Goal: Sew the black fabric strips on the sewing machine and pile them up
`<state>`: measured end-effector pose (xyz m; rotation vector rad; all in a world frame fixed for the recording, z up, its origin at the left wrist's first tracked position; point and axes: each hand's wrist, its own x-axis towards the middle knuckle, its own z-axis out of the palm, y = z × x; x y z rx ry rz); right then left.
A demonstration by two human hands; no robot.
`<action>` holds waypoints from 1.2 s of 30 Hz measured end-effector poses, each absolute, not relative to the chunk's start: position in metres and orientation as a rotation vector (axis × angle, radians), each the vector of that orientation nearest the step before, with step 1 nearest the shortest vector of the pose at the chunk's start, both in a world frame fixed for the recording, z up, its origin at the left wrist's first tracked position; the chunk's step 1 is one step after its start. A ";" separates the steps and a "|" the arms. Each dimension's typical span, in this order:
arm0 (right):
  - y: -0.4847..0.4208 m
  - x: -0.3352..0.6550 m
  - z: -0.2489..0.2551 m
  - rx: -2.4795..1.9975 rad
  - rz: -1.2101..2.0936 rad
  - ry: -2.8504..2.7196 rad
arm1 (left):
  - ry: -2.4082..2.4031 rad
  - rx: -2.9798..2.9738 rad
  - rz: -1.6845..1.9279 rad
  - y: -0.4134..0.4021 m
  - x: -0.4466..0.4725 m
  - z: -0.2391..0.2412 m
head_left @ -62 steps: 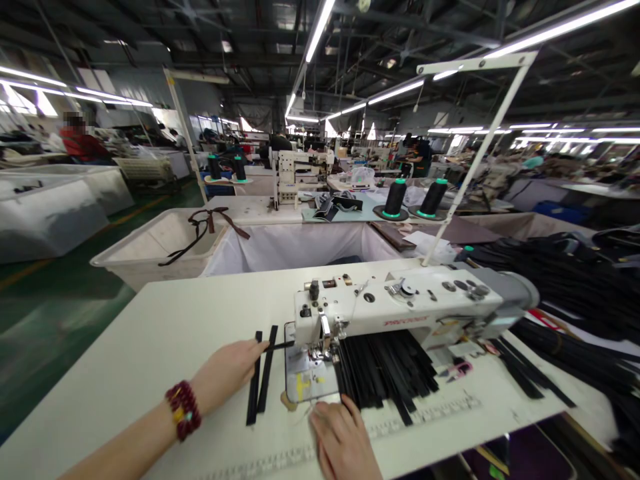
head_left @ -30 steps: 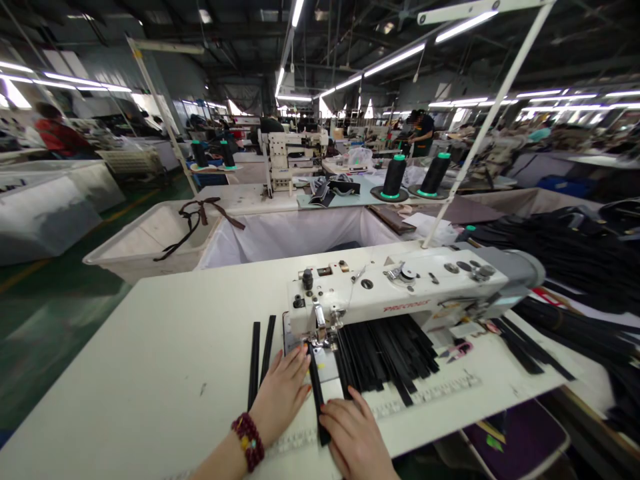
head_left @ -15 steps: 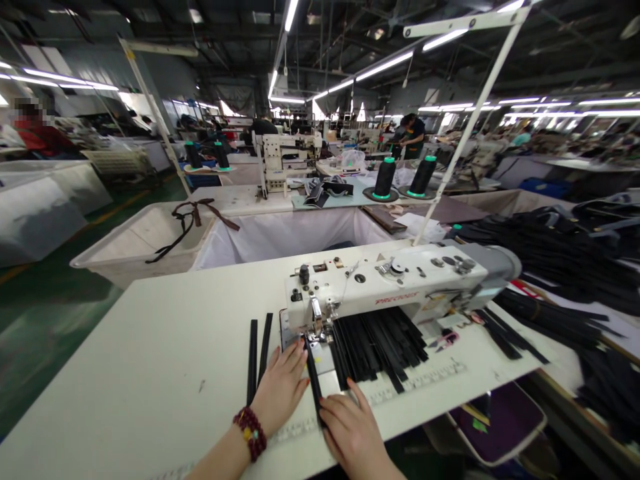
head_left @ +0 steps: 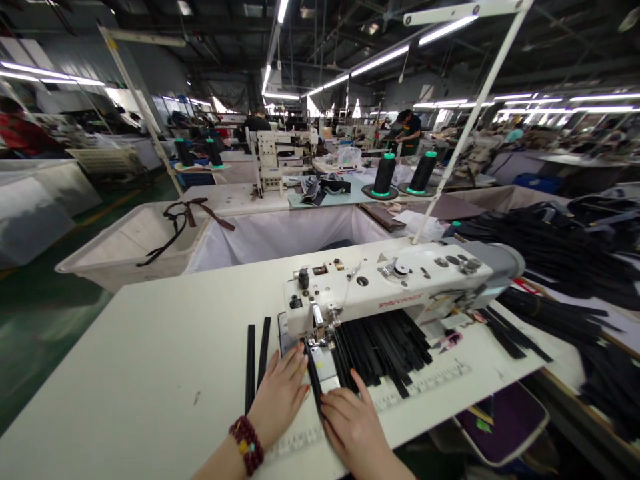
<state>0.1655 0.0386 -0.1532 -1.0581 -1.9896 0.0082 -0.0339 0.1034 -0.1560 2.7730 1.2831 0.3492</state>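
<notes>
A narrow black fabric strip [head_left: 315,375] runs from under the presser foot of a white sewing machine [head_left: 400,283] toward me. My left hand [head_left: 281,393], wearing a beaded bracelet, lies flat with fingers stretched out along the strip's left side, fingertips close to the presser foot. Lower down, my right hand [head_left: 354,423] holds the near end of the strip with its fingers, one digit pointing forward. Part of that end is hidden by the hand. Under the machine arm lies a row of black strips [head_left: 380,350]. Two more strips [head_left: 251,367] lie left of my left hand.
Small pink-handled snips [head_left: 450,341] lie right of the strips. A ruler scale [head_left: 425,387] runs along the table's near edge. Behind the table is a white-lined bin [head_left: 280,233]. Dark fabric [head_left: 550,247] is piled at right, and thread cones [head_left: 384,177] stand behind the machine.
The view has shifted slightly. Both hands keep nearly the same places along the strip, and I see no clear movement of the strip.
</notes>
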 end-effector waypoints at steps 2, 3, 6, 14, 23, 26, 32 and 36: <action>0.044 0.165 -0.154 -1.083 0.019 -2.010 | 1.304 2.771 0.337 0.108 -0.034 -0.157; 0.047 0.165 -0.155 -1.093 0.022 -2.022 | 1.311 2.775 0.326 0.110 -0.034 -0.158; 0.055 0.164 -0.157 -1.117 0.016 -2.067 | 1.313 2.790 0.323 0.115 -0.035 -0.160; 0.080 0.160 -0.169 -1.159 -0.046 -2.194 | 1.315 2.812 0.345 0.122 -0.035 -0.164; 0.106 0.149 -0.168 -1.190 -0.235 -2.291 | 1.337 2.774 0.401 0.127 -0.036 -0.171; 0.111 0.147 -0.167 -1.198 -0.280 -2.325 | 1.339 2.765 0.393 0.128 -0.036 -0.171; 0.112 0.141 -0.166 -1.235 -0.327 -2.319 | 1.335 2.756 0.406 0.128 -0.034 -0.168; 0.108 0.138 -0.168 -1.308 -0.332 -2.282 | 1.340 2.762 0.414 0.129 -0.033 -0.168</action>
